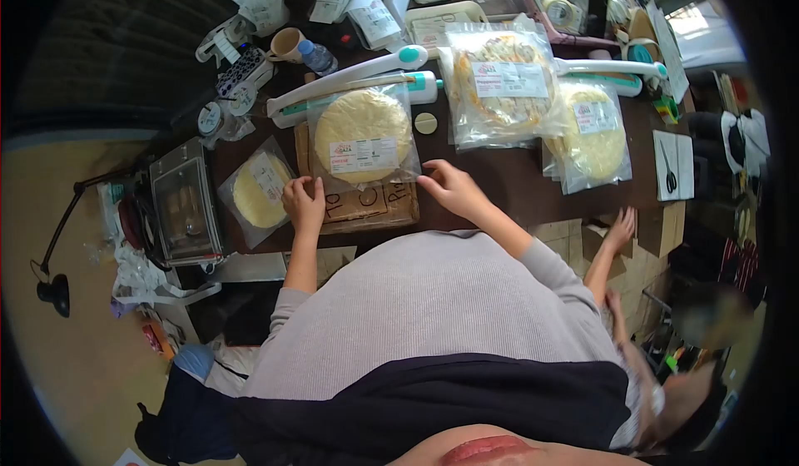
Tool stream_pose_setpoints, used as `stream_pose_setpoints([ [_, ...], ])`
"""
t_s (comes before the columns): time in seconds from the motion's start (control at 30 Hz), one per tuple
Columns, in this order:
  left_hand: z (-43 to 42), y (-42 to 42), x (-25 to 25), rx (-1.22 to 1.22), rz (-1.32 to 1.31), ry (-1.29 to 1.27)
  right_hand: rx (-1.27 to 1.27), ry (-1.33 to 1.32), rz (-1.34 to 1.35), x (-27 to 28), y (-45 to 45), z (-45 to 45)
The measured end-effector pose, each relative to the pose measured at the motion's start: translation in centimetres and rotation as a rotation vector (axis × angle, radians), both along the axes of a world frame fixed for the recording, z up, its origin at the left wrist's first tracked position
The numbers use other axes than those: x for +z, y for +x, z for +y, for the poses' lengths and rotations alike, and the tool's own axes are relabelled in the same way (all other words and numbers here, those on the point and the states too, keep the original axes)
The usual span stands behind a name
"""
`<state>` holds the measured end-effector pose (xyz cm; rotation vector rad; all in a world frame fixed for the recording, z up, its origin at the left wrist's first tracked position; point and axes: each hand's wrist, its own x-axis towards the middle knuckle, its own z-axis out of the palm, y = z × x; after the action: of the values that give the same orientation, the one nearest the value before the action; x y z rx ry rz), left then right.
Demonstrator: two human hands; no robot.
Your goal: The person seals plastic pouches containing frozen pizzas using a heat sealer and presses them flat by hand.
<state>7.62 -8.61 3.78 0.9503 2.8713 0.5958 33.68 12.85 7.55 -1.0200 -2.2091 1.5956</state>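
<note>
A clear bag with a round pale pizza base (363, 125) and a white printed label lies in front of me. Its lower part overlaps a cardboard box (399, 208) with black handwriting. My left hand (305, 203) is closed at the bag's lower left corner. At the lower right corner, the fingertips of my right hand (449, 186) pinch the plastic edge. Behind the bag lies a white and teal bag sealer (358, 81), its long arm raised at an angle. A smaller bagged base (256, 195) rests left of my left hand.
At the right are a stack of bagged pizzas (499, 91), another bagged base (593, 154), a second sealer (616, 69) and scissors (666, 166) on paper. A mug (288, 46) and bottle (318, 58) stand behind. Another person's hand (618, 231) is at the table's right edge.
</note>
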Motion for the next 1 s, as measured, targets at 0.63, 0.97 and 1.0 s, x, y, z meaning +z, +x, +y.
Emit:
stream_pose_setpoints([
  [0.63, -14.9, -6.9, -9.9, 1.058, -1.028, 1.011, 0.14, -0.266, 0.519, 6.7, -0.9, -1.9],
  [0.97, -17.2, -12.1, -11.9, 1.308, -1.037, 1.119, -0.43, -0.898, 0.92, 8.9, 11.3, -0.5],
  [1.0, -17.4, -12.0, -11.9, 1.333, -1.026, 1.132, -0.516, -0.873, 0.929, 8.9, 12.9, -0.5],
])
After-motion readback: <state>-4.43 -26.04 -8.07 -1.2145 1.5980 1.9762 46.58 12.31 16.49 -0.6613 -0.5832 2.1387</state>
